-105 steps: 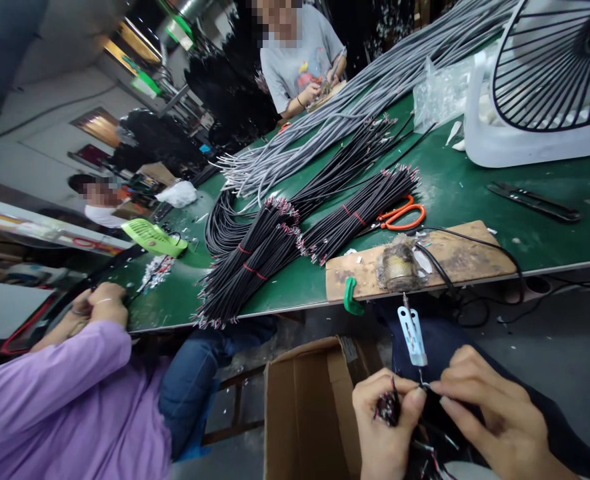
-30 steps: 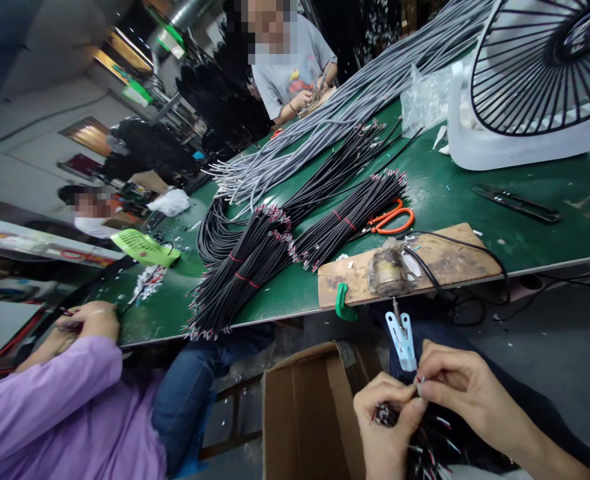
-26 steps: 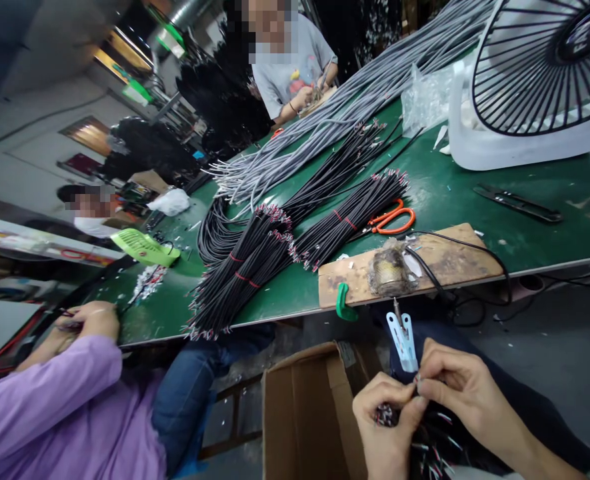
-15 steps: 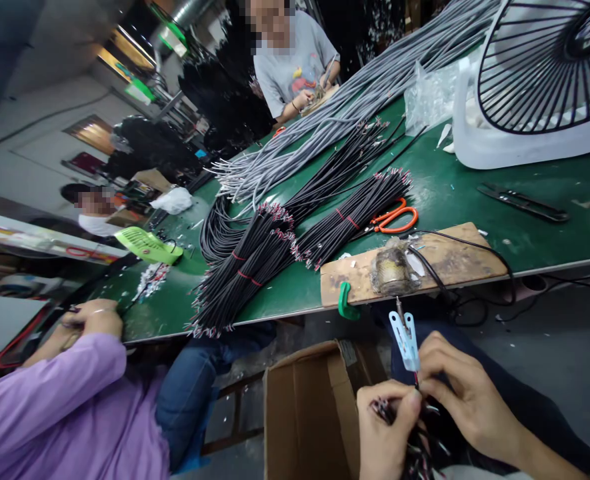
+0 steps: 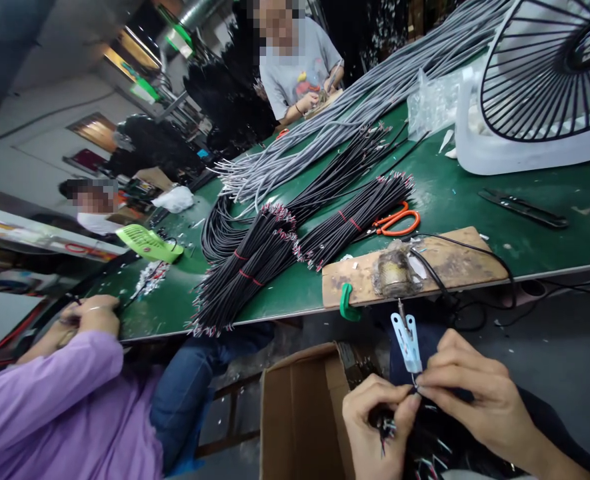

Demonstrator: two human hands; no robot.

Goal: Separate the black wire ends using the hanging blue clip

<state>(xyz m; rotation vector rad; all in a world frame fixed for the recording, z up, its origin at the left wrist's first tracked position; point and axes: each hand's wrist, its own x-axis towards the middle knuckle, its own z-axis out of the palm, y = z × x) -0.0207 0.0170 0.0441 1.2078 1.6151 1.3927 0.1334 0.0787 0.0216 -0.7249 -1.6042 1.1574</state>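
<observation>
My left hand (image 5: 377, 423) is closed on thin black cables (image 5: 387, 427) whose stripped, coloured wire ends stick out of the fist. Its thumb and forefinger pinch one cable. Close beside it, my right hand (image 5: 469, 390) pinches a thin wire end just below a light blue clothespin (image 5: 407, 347). The clothespin hangs on a metal tip from a round, brownish, crusted device (image 5: 393, 272) on a wooden board (image 5: 455, 257). More cable ends (image 5: 432, 460) lie below my hands, partly hidden by them.
A cardboard box (image 5: 299, 413) stands left of my hands. On the green table (image 5: 455, 200) lie bundled black cables (image 5: 239, 277), grey cables (image 5: 295, 157), orange-handled scissors (image 5: 399, 220), snips (image 5: 522, 207) and a fan (image 5: 539, 150). A co-worker in a purple sleeve (image 5: 65, 373) sits left.
My right hand's fingers have shifted at the wire below the clothespin, and a pale wire end shows where a reddish one was. My left hand has moved slightly left.
</observation>
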